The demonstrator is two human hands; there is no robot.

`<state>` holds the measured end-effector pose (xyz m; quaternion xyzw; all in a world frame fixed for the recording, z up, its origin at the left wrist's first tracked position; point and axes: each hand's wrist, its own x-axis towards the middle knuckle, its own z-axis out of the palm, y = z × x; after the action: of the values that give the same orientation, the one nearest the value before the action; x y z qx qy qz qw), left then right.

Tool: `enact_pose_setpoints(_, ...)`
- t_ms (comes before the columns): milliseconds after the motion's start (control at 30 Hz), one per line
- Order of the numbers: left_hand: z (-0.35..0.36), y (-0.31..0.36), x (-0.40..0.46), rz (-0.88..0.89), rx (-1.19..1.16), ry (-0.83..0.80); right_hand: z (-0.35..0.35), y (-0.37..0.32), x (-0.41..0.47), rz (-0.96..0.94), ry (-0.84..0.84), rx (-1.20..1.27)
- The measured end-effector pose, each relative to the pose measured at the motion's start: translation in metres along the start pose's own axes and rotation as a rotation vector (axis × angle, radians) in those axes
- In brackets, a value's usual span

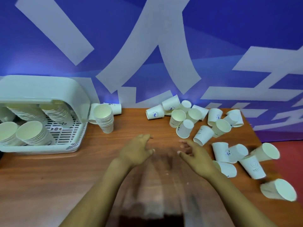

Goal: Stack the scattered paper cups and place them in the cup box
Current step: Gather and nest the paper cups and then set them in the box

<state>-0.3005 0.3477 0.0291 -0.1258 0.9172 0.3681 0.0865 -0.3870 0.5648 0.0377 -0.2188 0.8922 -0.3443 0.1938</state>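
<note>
We find the loose cups (203, 126) scattered over the right half of the table (65, 177), most lying on their sides, some upright or upturned, several touching. One built stack (105, 119) stands just beside the cup box (41, 145) at the far left. The box already holds several leaning stacks under its raised lid (32, 87).

Both hands hover over the middle of the table, holding nothing. The left hand (136, 150) has its fingers loosely spread. The right hand (191, 153) also shows its fingers apart and slightly bent, pointing toward the nearest cups.

We judge the work to be between pickups: one stack awaits boxing, many cups remain. The next move likely calls for taking a near cup at its rim and nesting it mouth-up into another, turning those that lie on their sides.

Motion blur smears the near table and fingertips. The left of the box is cut off. The print on the cups is unreadable.
</note>
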Motion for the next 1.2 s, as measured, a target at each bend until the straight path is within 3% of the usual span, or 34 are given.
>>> enact_pose_setpoints(267, 0.013, 0.053, 0.097, 0.021, 0.064, 0.041, -0.045, 0.043, 0.098, -0.003, 0.045, -0.224)
enact_pose_setpoints(467, 0.042, 0.061, 0.167, -0.136, 0.005, 0.104, -0.038, 0.084, 0.150, 0.090, 0.042, -0.388)
enact_pose_setpoints(800, 0.084, 0.063, 0.229, -0.274, -0.103, 0.151, -0.012, 0.120, 0.171, 0.122, 0.027, -0.305)
enact_pose_setpoints(1200, 0.074, 0.076, 0.204, -0.273, -0.164, 0.233, -0.026, 0.106, 0.155, 0.035, 0.020, -0.116)
